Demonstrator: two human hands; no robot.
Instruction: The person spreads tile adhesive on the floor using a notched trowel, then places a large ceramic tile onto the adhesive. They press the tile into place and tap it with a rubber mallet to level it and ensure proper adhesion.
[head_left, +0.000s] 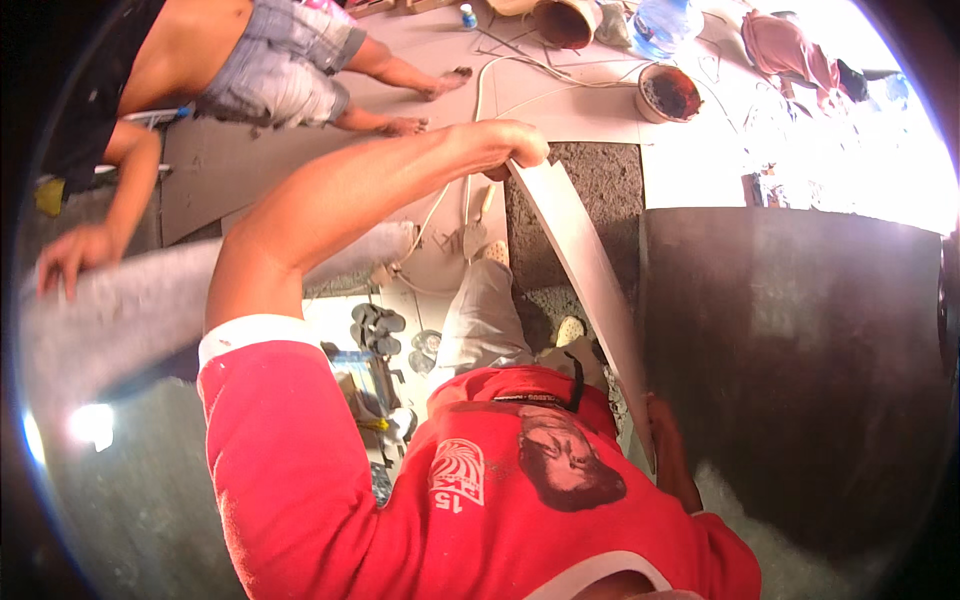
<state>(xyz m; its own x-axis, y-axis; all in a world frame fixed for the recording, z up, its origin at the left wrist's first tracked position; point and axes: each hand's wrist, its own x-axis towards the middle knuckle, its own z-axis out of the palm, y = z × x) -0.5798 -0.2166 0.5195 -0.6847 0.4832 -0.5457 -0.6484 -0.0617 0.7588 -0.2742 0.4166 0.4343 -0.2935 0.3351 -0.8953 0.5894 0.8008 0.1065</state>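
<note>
A large pale floor tile (590,255) is tilted up in front of me, seen nearly edge-on. My left hand (518,146) is closed over its far upper corner, with the arm reaching across. Lower down, close to my right side, my right hand (668,432) is at the tile's near end; its fingers are partly hidden and in shadow. Under and beside the tile lies a bed of rough grey mortar (590,185). A trowel (486,205) with a yellowish handle rests on the floor left of the mortar, near my shoe (495,252).
A co-worker's hand (80,250) is over a long grey ledge (130,310) at left; their bare feet (450,82) are ahead. A bucket (668,95), a clear blue jug (665,28) and a white cable (482,95) lie beyond. A dark panel (790,350) stands right; black slippers (376,328) lie left.
</note>
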